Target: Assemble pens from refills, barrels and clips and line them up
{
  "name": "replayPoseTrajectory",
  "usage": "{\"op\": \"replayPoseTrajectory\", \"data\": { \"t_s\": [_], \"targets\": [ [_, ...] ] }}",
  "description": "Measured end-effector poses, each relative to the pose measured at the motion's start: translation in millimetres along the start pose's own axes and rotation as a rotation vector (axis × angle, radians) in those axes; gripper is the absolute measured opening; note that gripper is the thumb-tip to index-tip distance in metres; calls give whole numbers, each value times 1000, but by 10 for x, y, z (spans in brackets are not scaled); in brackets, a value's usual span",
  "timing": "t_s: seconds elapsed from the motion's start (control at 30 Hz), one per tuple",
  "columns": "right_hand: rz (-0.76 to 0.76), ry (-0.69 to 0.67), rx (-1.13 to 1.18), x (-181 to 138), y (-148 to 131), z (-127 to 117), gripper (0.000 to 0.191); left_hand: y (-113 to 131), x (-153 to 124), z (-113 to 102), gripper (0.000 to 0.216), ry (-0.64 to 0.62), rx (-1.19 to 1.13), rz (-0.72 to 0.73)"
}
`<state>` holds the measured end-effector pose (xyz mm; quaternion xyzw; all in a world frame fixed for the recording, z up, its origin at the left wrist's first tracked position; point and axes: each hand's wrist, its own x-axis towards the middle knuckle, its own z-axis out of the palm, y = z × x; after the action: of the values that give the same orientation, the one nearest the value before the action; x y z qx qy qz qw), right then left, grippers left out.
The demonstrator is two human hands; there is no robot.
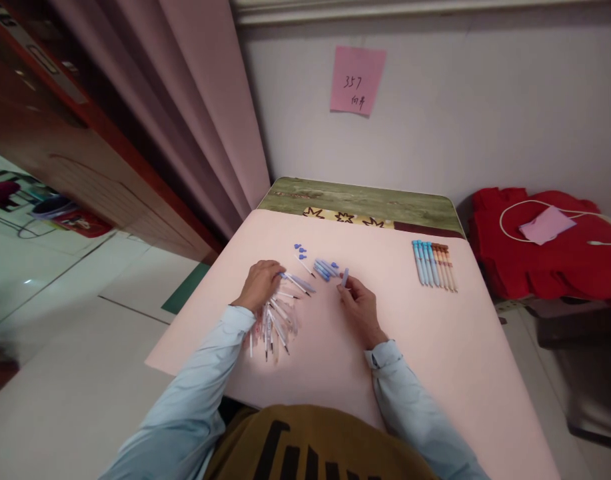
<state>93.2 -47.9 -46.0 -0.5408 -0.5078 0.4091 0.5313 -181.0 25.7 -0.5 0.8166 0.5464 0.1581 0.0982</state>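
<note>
My right hand point(361, 305) pinches a short light-blue pen barrel point(345, 277) upright between thumb and fingers. My left hand point(261, 285) reaches over the left side of the table, its fingertips closed at the end of a white pen refill point(298, 285) with a dark tip. A bluish translucent tube lies beside that refill. Below the left hand spreads a loose pile of pen refills point(278, 320). Between the hands lie several blue pen barrels point(322, 269). Small dark-blue pen parts point(302, 251) lie beyond, with a single refill point(305, 265) near them.
A row of blue and brown pens point(434, 265) lies at the right of the pink-covered table point(435, 360). Behind the table stands a wall with a pink note point(358, 81). A curtain point(205, 100) hangs on the left; a red cloth point(545, 260) with a cable is at right.
</note>
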Motion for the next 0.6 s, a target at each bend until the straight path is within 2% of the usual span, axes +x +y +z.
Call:
{"op": "replayPoseTrajectory", "data": {
  "t_s": [0.23,0.43,0.6],
  "targets": [
    [43,10,40,27,26,4,47,50,7,-38,18,-30,-10,-14],
    [59,19,13,11,-5,2,30,65,-4,-59,17,-40,-2,-14],
    [45,14,-11,3,-38,-2,29,82,7,-68,16,-23,2,-42]
  ]
}}
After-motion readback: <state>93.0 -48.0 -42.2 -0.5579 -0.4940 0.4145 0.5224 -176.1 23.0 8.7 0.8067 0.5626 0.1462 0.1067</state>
